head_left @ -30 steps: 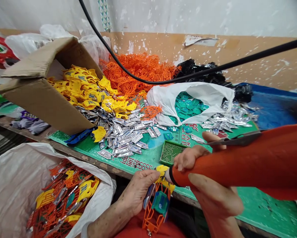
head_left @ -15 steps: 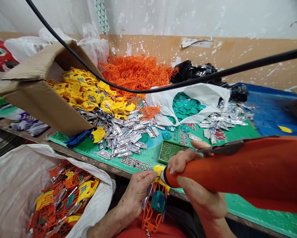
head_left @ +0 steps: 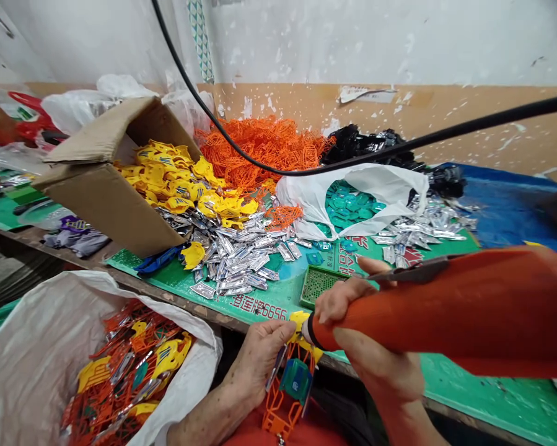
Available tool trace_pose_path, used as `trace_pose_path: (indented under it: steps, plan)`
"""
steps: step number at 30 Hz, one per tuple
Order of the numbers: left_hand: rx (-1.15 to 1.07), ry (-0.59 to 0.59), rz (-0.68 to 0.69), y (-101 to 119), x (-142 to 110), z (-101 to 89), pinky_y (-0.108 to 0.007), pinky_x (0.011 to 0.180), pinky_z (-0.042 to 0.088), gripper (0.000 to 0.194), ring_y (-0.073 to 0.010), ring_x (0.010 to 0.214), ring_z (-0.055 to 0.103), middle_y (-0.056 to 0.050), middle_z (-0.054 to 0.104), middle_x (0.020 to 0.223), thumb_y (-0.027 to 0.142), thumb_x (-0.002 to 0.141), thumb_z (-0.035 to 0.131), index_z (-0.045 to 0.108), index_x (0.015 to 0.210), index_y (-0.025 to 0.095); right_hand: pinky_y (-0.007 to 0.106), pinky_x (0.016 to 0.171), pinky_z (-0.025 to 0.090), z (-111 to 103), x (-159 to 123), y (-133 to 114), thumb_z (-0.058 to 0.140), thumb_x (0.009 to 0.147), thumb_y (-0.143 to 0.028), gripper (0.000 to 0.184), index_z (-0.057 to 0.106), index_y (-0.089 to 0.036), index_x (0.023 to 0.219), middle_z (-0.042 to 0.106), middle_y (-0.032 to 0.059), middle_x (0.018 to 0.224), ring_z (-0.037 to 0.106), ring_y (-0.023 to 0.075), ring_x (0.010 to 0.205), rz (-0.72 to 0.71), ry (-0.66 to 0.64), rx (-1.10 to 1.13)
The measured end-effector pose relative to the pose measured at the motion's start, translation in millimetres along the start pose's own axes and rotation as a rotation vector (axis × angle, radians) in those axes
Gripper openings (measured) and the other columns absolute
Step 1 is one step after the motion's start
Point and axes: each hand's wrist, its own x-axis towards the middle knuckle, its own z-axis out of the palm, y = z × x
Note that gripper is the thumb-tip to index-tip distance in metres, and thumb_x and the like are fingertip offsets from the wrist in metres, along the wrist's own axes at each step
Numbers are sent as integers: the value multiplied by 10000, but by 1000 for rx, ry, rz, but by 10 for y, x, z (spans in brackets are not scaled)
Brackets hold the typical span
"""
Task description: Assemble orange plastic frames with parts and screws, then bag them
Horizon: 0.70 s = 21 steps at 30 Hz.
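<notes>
Between hands, orange plastic runner [head_left: 287, 396] hangs just below left fingers [head_left: 273, 334].

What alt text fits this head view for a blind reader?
The left hand holds a bunch of orange, yellow and teal plastic parts against the tip of an orange tool gripped in the right hand, over a green bench.

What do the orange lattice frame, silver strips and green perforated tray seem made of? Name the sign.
The orange lattice frame looks like glossy moulded plastic: thin, evenly coloured bars. The silver strips shine like mirrors: plated plastic or thin metal, the look cannot settle which. The green perforated tray seems matt moulded plastic, with regular rows of holes.
</notes>
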Motion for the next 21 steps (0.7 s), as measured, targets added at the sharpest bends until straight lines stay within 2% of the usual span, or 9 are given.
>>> trace_pose_path:
  steps: [7, 12, 15, 21]
  plan:
    - [-63, -71, -22, 7, -84, -50, -222, 523, 447, 341, -131, 526, 602, -60, 699, 613, 384, 598, 837, 690, 692, 91, 338, 644, 495, 4, 68, -143, 662, 686, -134, 572, 511, -332, 1200, 588, -56, 696, 558, 138, 600, -41, 47, 125]
    - [-133, -117, -100, -31, -141, -134, -267, 607, 509, 317, -176, 610, 663, -119, 741, 736, 320, 616, 833, 701, 757, 69, 387, 681, 493, -99, 118, -292, 615, 711, -127, 451, 580, -318, 1119, 581, -40, 709, 556, 151, 617, -75, 91, 92]
    - [-140, -142, -129, -52, -186, -181, -286, 663, 522, 293, -188, 653, 678, -126, 742, 767, 305, 636, 823, 701, 759, 69, 369, 646, 490, -163, 148, -340, 618, 697, -104, 393, 609, -286, 1045, 602, -31, 700, 562, 157, 610, -123, 149, 53]
    - [-131, -160, -83, -105, -277, -261, -260, 596, 473, 284, -164, 595, 636, -82, 705, 686, 320, 642, 817, 676, 717, 86, 330, 537, 458, -344, 317, -313, 722, 625, -122, 322, 626, -230, 913, 608, -41, 620, 559, 161, 526, -163, 348, -128]
